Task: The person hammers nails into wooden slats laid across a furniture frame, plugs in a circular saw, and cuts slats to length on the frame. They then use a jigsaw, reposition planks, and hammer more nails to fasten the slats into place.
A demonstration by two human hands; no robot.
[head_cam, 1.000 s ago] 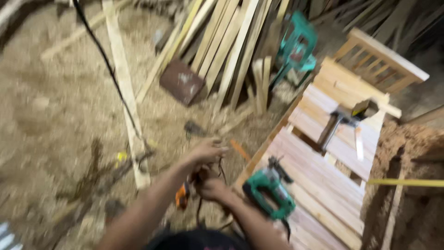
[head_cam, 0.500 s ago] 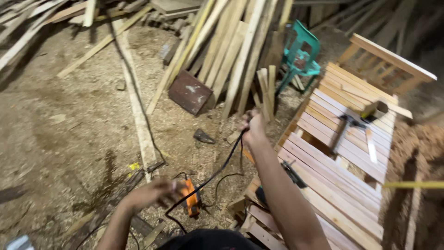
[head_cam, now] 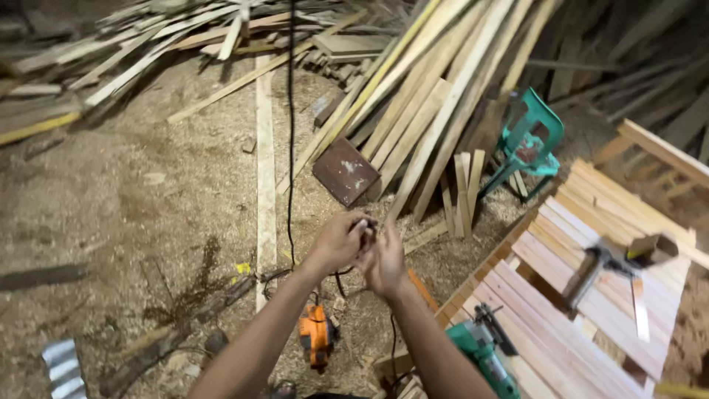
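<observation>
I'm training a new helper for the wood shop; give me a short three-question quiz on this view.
1. True or false: the left hand and right hand are apart.
2. What lies on the slatted wooden pallet near its far end? A) grey metal hammer B) paint can C) handsaw
3. What colour is the power tool on the sawdust floor below the hands?

Key: 1 false, they meet around a black cable; 2 A; 3 orange.

A thin black cord (head_cam: 290, 148) runs from the top of the view straight down over the sawdust floor, then bends right and up to a small dark plug (head_cam: 367, 224), gripped between both hands, held above the ground
</observation>
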